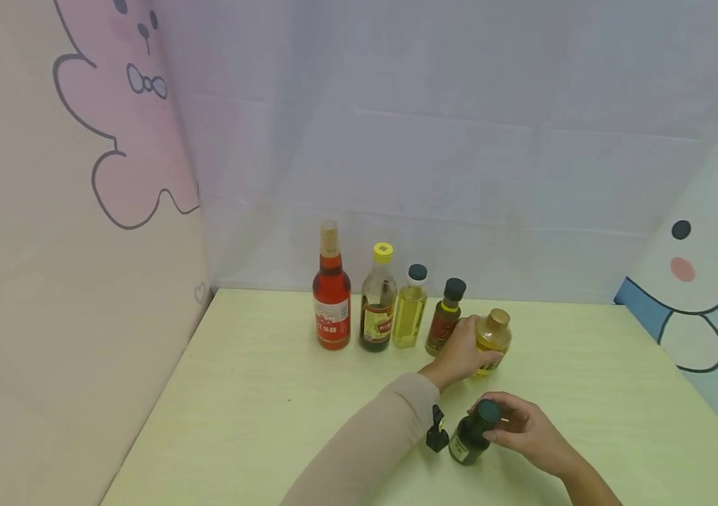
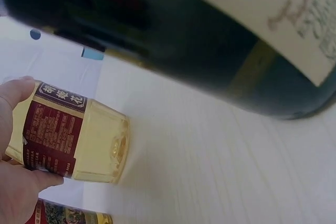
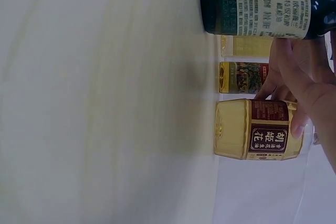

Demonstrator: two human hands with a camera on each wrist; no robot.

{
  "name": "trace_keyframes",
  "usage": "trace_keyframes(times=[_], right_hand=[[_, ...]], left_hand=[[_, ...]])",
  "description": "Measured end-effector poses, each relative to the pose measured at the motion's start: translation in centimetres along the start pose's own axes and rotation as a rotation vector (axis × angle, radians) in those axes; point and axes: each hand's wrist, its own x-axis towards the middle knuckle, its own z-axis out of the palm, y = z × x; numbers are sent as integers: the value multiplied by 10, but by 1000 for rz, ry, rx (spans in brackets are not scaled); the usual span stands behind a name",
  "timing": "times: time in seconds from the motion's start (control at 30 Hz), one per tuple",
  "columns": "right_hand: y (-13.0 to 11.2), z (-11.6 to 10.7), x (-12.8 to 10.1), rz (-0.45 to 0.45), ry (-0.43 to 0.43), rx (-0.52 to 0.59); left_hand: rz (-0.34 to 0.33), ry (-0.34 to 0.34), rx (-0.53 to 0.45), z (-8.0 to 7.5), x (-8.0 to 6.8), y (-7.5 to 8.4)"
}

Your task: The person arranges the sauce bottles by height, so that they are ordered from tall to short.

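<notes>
From the head view, we are wrapping our left hand (image 1: 463,351) around the squat golden bottle (image 1: 493,336), upright at the row's right end, while our right hand (image 1: 523,429) is pinching the cap of the dark green bottle (image 1: 471,434), tilting it, cap leaning away from us.

From the left wrist, the golden bottle's (image 2: 79,142) long axis is running vertical off the counter (image 2: 220,171).

From the right wrist, our fingers (image 3: 299,77) are curling beside the dark bottle (image 3: 262,9); tilted on its base edge, it could slip and topple.
</notes>
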Motion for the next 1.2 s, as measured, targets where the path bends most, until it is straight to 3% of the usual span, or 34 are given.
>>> trace_keyframes(times=[0.33, 0.67, 0.9, 1.2], right_hand=[[-2, -2, 0, -51, -9, -33], [-5, -1, -1, 7, -7, -19], [-4, 0, 1, 13, 31, -57], [-5, 0, -6, 28, 100, -67]], left_hand=[[-53, 6, 44, 5, 4, 6], [-106, 13, 97, 5, 5, 13], [-93, 26, 147, 3, 6, 8], [-61, 70, 113, 7, 6, 5]])
